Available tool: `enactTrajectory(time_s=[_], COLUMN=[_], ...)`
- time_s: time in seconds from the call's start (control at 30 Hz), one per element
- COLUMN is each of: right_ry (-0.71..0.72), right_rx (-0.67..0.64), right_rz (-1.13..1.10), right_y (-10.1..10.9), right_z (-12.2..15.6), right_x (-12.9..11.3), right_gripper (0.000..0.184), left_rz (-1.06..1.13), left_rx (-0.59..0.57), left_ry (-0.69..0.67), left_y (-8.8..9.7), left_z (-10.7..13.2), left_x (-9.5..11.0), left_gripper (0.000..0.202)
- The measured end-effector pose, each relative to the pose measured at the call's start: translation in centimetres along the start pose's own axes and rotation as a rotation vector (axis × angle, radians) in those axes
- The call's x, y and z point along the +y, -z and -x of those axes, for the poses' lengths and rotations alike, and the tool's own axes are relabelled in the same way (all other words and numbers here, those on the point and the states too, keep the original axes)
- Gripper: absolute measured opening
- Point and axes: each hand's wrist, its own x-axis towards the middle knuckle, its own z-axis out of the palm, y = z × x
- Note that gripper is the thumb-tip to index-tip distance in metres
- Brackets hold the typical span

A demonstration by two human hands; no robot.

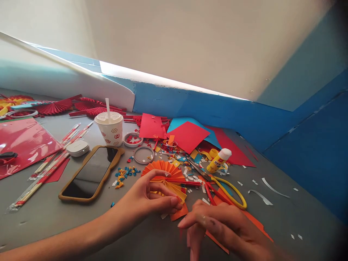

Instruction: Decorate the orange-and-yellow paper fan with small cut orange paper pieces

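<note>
"Orange and yellow paper, folded in fine pleats. Where does that fan (163,168) sit?"

"On the grey table (293,217), just beyond the left hand (152,197), whose fingers cover part of it. The pleats radiate from a middle point, orange on the far side, yellow on the near right."

"Anything against its edge?"

"Thin red sticks (190,183) reach out past the right side. Small blue and yellow paper twists (127,173) lie just left of it, and colourful scraps crowd its far right."

"How much room to move?"

"Tight by the fan: the scissors (208,178) lie to its right, near the glue stick (216,162), and the phone (91,174) bounds the left. Farther right there's more grey surface, sprinkled with white scraps (255,182), up to the blue wall (299,145)."

"And the hands?"

"Left: fingers curved, thumb brought close to the fingertips. A speck of orange-red shows there; I can't tell if it's pinched. Right hand (224,221): blurred, near the left, fingers bent and pointing inward. Whether it holds something, I can't tell."
</note>
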Motion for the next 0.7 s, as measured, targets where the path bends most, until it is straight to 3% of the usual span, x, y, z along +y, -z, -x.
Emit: enactTrajectory(time_s=[0.07, 0.2, 0.3, 0.7], right_ry=[0.034, 0.338, 0.435, 0.588], right_rx=[0.056, 0.252, 0.314, 0.311], right_rz=[0.09, 0.519, 0.774, 1.062], right_y=[0.0, 0.1, 0.2, 1.1], right_z=[0.1, 0.2, 0.2, -0.2], right_x=[0.4, 2.1, 2.9, 3.4], right_gripper=[0.029, 0.039, 0.045, 0.047], left_rz=[-0.006, 0.04, 0.073, 0.103], left_rx=[0.002, 0.02, -0.007, -0.033], left_ry=[0.015, 0.047, 0.098, 0.163], left_y=[-0.1, 0.0, 0.0, -0.1], left_z=[0.0, -0.1, -0.1, 0.2], left_x=[0.0, -0.1, 0.1, 0.8], left_gripper=[0.054, 0.058, 0.057, 0.062])
